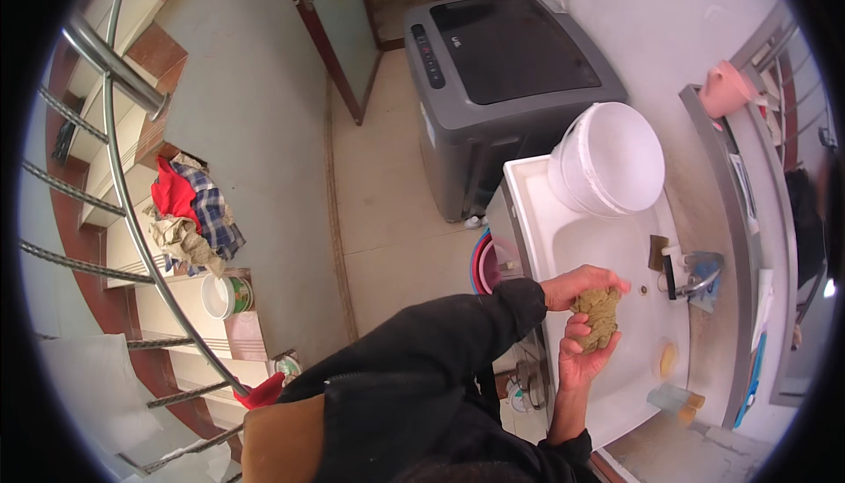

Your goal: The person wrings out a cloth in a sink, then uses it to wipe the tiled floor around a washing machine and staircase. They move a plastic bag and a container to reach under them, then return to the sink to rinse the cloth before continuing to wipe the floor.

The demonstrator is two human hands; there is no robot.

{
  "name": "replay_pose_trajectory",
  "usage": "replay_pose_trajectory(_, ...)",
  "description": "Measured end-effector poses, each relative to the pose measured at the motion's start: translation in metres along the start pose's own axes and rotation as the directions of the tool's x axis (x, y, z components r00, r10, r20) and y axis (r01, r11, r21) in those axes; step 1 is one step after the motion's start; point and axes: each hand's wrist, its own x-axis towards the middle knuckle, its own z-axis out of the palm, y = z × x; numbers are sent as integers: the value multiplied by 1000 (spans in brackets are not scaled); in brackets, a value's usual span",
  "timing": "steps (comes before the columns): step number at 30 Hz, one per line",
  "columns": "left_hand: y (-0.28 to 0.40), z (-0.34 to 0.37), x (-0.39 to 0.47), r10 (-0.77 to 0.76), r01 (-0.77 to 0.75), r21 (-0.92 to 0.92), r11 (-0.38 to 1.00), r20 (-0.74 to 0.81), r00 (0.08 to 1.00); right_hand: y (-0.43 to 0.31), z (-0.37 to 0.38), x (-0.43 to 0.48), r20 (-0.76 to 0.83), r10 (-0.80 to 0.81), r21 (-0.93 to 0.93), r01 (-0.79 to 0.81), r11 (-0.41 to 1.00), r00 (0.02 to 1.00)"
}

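A wrung-up bundle of olive-brown cloth is in both hands above the white washbasin. My left hand grips its upper end from the far side in the picture. My right hand holds the lower end, with thumb and fingers around it. Right of the hands is a chrome faucet with a dark lever. A white plastic bucket stands tilted at the top end of the basin. A yellowish bar of soap lies on the basin's right side.
A grey top-loading washing machine stands beyond the basin. Stacked plastic basins are on the floor beside it. A shelf holds a pink mug under the mirror. On the stairs at left lie cloths near a white tub, behind a metal railing.
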Motion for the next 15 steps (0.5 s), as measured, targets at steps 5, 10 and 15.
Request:
replay_pose_trajectory(5, 4, 45, 38, -147, 190, 582, 791, -121, 982, -47, 11, -24, -130, -32, -451, -30, 892, 991)
replay_pose_trajectory(10, -8, 36, 85, 23, 173, 721, 671, -253, 967, -80, 28, 8, -268, -107, -736, -132, 664, 957)
replay_pose_trajectory(15, -19, 61, 138, 106, 197, 884, 423, -265, 958, -119, 60, 10, -149, -317, -959, -58, 279, 937)
